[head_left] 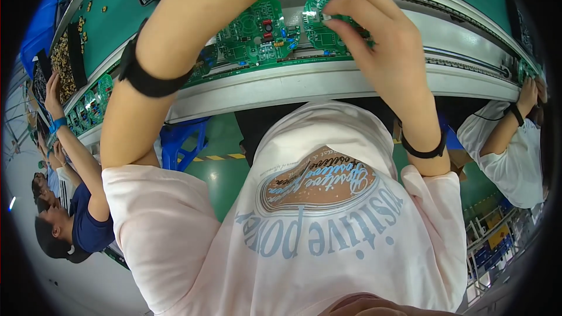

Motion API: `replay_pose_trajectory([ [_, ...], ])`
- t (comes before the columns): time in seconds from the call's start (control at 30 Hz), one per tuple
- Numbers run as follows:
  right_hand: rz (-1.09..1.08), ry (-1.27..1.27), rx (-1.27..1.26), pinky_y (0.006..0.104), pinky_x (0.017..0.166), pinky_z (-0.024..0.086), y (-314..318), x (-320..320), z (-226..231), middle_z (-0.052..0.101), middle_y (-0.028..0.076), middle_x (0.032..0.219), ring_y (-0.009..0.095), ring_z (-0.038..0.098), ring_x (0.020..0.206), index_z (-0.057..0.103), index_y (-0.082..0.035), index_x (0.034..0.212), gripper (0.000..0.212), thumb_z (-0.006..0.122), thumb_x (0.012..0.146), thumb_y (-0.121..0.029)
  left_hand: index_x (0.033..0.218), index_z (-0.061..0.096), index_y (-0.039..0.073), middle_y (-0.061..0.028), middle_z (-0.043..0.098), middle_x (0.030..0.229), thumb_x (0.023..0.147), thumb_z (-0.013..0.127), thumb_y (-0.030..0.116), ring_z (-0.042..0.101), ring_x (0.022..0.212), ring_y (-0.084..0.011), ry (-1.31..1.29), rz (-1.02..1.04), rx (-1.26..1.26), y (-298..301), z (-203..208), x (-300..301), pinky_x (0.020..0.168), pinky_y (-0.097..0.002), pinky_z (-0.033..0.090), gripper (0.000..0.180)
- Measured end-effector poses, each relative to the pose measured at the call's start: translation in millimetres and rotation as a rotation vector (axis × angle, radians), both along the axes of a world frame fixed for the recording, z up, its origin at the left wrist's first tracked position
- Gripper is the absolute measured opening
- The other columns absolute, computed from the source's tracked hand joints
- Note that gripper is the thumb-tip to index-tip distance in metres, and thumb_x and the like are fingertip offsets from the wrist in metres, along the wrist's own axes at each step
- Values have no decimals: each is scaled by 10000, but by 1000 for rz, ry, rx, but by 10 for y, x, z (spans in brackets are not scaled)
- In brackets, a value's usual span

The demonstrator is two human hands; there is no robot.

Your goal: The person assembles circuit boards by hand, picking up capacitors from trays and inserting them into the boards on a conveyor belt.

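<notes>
Steady the right hand (pixel 380 38), apparently pinching a small pale part (pixel 326 17), at the right green board (pixel 322 36); I cannot tell the unseen left hand's state.

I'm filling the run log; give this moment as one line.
left hand: out of view; right hand: fingertips over green circuit board; second board: left of it

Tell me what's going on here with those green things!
A person has their right hand at a green circuit board on a conveyor, thumb and fingertips close together; whatever is between them is too small to make out. Their left arm stretches across the conveyor and out of the picture, so that hand can't be seen. Co-workers are on both sides, one in navy and one in white.
</notes>
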State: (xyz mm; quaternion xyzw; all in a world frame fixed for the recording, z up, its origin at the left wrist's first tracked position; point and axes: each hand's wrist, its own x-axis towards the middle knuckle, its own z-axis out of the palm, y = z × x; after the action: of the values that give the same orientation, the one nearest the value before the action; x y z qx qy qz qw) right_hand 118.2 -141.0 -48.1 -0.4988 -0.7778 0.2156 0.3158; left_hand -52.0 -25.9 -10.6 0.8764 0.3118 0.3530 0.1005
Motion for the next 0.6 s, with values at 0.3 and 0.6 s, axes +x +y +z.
replay_pose_trajectory([
  [0.3, -6, -80, 21, 335, 645, 521, 32, -29, -105, 678, 44, 1080, 243, 663, 822, 718, -53, 1028, 143, 753, 889, -57, 869, 696, -50, -164, 742, 880, 869, 671, -40, 722, 761, -333, -57, 354, -605, -596, 336, -553, 701, -339, 579, 27],
  [0.6, -59, -199, -43, 333, 666, 537, -38, -75, 15, 689, 35, 1064, 247, 673, 826, 722, -62, 1029, 150, 757, 882, -68, 1064, 758, 26, -114, 786, 1005, 945, 723, 45, 767, 911, -170, -51, 315, -664, -968, -84, -1129, 776, -237, 558, 126],
])
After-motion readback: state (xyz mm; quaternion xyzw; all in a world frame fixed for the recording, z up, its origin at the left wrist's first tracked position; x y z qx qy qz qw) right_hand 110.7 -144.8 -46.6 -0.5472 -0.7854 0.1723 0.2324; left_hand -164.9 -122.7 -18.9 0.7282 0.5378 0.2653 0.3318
